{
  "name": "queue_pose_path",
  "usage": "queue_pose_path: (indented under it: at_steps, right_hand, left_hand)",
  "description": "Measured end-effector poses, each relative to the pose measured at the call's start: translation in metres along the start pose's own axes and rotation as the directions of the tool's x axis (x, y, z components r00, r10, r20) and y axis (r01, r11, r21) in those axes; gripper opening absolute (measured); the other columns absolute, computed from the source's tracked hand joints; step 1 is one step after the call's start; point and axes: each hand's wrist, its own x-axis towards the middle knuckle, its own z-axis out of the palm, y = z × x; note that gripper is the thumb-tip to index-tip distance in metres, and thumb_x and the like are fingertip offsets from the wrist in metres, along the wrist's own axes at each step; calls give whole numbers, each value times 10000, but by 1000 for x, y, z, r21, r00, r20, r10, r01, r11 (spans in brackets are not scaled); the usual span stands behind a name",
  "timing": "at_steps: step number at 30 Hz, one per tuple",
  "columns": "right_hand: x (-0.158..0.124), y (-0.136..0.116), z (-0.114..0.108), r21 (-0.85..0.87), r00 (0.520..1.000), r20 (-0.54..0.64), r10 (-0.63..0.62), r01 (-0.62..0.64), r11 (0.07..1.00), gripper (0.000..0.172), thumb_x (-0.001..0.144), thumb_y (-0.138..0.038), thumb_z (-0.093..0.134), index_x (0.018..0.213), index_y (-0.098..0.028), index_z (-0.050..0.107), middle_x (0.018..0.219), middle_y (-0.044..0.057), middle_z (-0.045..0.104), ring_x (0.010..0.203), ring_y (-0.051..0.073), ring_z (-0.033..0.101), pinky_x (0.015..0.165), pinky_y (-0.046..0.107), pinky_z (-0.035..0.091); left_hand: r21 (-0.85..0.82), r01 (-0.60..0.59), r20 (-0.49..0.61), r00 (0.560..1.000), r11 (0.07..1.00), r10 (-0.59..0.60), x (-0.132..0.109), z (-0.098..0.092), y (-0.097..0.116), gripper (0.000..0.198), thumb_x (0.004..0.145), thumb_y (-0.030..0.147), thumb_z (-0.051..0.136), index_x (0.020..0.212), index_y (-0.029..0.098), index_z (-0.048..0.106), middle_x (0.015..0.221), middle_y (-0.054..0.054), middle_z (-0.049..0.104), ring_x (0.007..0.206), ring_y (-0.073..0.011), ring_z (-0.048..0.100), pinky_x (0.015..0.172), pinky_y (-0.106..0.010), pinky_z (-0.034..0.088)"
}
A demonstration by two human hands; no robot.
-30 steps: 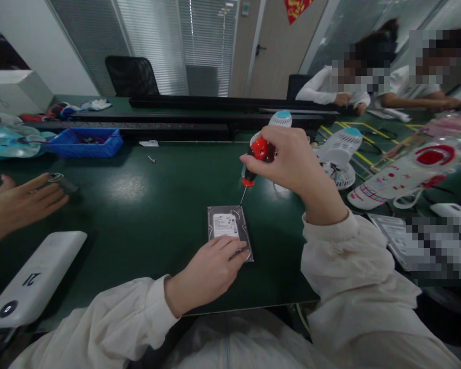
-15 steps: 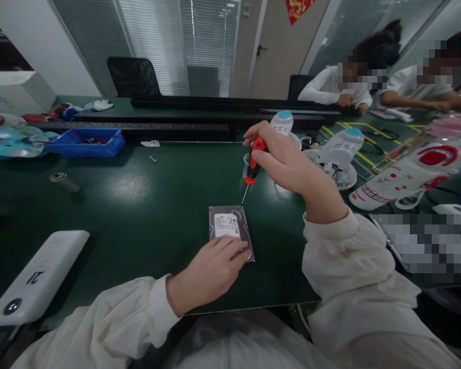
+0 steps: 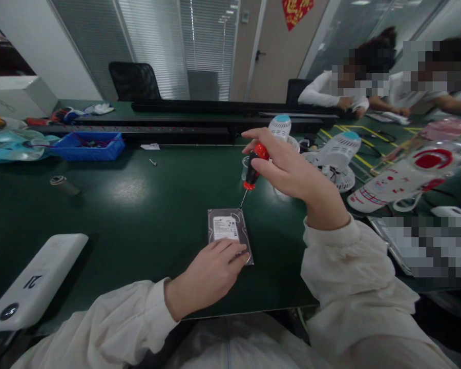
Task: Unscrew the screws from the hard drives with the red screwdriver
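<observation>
A hard drive (image 3: pixel 211 225) with a white label lies flat on the green table. My left hand (image 3: pixel 211 269) rests over its near part, fingers stretched across the top face and fingertips close to the right edge; the near-left part is hidden beneath. Above the far right corner, my right hand (image 3: pixel 284 164) is closed around the red and black handle of a screwdriver (image 3: pixel 250 177). The tool leans, its shaft slanting down to the left and its tip at the drive's far right corner. Whether the tip sits in a screw is too small to tell.
A white power bank (image 3: pixel 42 277) lies left, with a metal cylinder (image 3: pixel 64 185) and a blue tray (image 3: pixel 90 146) beyond. A small screw-like piece (image 3: pixel 152 162) lies mid-table. White fans (image 3: pixel 340 154) and a bottle (image 3: pixel 388 184) stand right. Two people sit at the far right.
The view has tilted slightly. My right hand's grip on the screwdriver handle has shifted a little, and the tip remains at the same corner. My left hand stays on the hard drive.
</observation>
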Motion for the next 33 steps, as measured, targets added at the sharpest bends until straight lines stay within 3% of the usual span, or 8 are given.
queue_pose_path:
  at_steps: [3, 9, 16, 21, 25, 29, 31, 33]
  right_hand:
    - [-2, 4, -2, 110, 999, 32, -38, 35, 993, 599, 927, -270, 498, 1511, -132, 494, 1256, 133, 735, 962, 240, 677, 856, 410, 503]
    - [-1, 4, 0, -88, 995, -92, 43, -51, 995, 356, 954, -444, 615, 1159, -163, 690, 735, 2, 605, 634, 161, 525, 653, 338, 379]
    - [-4, 10, 6, -154, 985, -162, 57, -82, 985, 499, 961, -442, 661, 1387, -210, 545, 731, -25, 578, 625, 180, 523, 635, 331, 368]
    - [-2, 6, 8, -240, 988, -141, 57, -90, 967, 324, 985, -526, 640, 1107, -227, 609, 699, -22, 554, 586, 155, 462, 607, 303, 304]
    - [-1, 1, 6, -208, 995, -89, 46, -64, 976, 369, 1035, -475, 494, 1211, -169, 602, 947, 87, 705, 739, 221, 595, 697, 356, 425]
    - [-1, 5, 4, 86, 996, -2, -92, 92, 992, 480, 994, -250, 410, 1457, -159, 498, 1453, 173, 651, 1221, 280, 658, 972, 444, 518]
    - [0, 7, 4, 166, 993, 11, -121, 118, 979, 507, 992, -258, 452, 1493, -185, 477, 1460, 146, 654, 1185, 256, 675, 947, 418, 535]
    - [0, 9, 5, 140, 995, -20, -98, 99, 985, 409, 1001, -354, 542, 1378, -197, 567, 1203, 86, 727, 936, 211, 677, 805, 361, 524]
  left_hand:
    - [0, 3, 2, 1000, 1000, -3, 0, 0, 0, 314, 1010, 111, 590, 1313, 119, 673, 1344, -130, 724, 1194, -290, 697, 994, -429, 618]
    - [-3, 2, 0, 1000, 1000, -2, -1, 1, 1, 329, 1005, 105, 591, 1325, 118, 667, 1331, -137, 726, 1196, -283, 695, 995, -427, 613]
    - [-7, 0, -3, 1000, 1000, 0, -2, 1, 0, 338, 986, 96, 606, 1317, 117, 671, 1336, -137, 729, 1192, -295, 701, 987, -441, 617]
    - [0, 5, 5, 1000, 1000, -5, -1, 1, -1, 334, 1000, 106, 594, 1325, 130, 667, 1335, -132, 728, 1204, -290, 698, 994, -431, 617]
    - [1, 12, 23, 1000, 1000, -12, -1, 0, 0, 324, 1016, 120, 583, 1328, 137, 666, 1341, -130, 725, 1211, -280, 694, 1007, -421, 612]
    - [-7, 9, 15, 1000, 1000, -9, 0, -1, 0, 321, 1007, 110, 596, 1319, 125, 666, 1330, -128, 725, 1198, -285, 695, 1000, -427, 615]
    - [-9, 7, 13, 1000, 1000, -7, 0, -1, 0, 319, 1004, 108, 603, 1316, 123, 667, 1327, -127, 725, 1193, -287, 696, 997, -428, 617]
    - [-9, 10, 20, 1000, 1000, -10, 0, -1, 0, 320, 1008, 112, 601, 1320, 126, 665, 1327, -128, 723, 1194, -287, 695, 991, -427, 618]
